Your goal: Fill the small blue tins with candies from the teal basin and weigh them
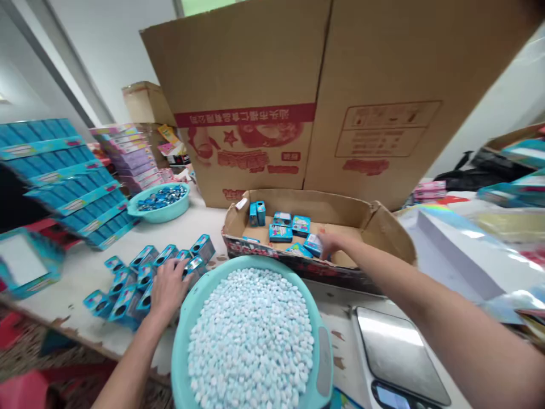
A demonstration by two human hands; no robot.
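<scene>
My left hand [168,284] rests with its fingers apart on a cluster of small blue boxes [128,301], several of which show a round dark hole. In the shallow cardboard tray [344,199], my right hand [331,244] has its fingers on a small blue-and-white box [313,244]; the fingertips are partly hidden. More blue cartons [280,232] lie scattered in that tray. Between my arms stands a turquoise basin [324,352], filled with pale blue and white candy-like pieces [253,341].
A digital scale [395,346] lies below my right forearm. At the back left, a turquoise bowl [168,213] holds shiny blue wrapped pieces. Stacked blue display trays [72,176] stand far left. A tall cardboard sheet [255,74] rises behind the tray.
</scene>
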